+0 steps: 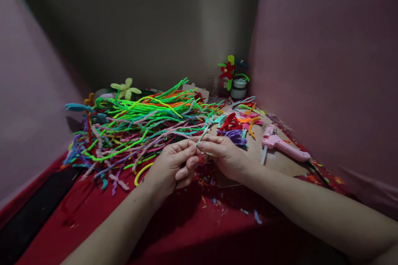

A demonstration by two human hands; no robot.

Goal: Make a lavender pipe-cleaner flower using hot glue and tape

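My left hand (177, 161) and my right hand (222, 155) meet over the front of the table, fingertips nearly touching. Between them they pinch a thin pale pipe cleaner (203, 134), whose light end sticks up past the fingers. A bit of red shows below the fingertips, too small to make out. Just behind my hands spreads a large heap of pipe cleaners (149, 112) in green, pink, orange and blue. Short purple pieces (234, 136) and red pieces (231, 121) lie beside my right hand.
A pink glue gun (284, 144) rests on a cardboard sheet (280, 165) to the right. Pipe-cleaner flowers (228, 69) stand by a lidded jar (239, 87) at the back. A pale yellow flower (126, 89) tops the heap. Scraps dot the red cloth (174, 232); a black strip (37, 203) lies left.
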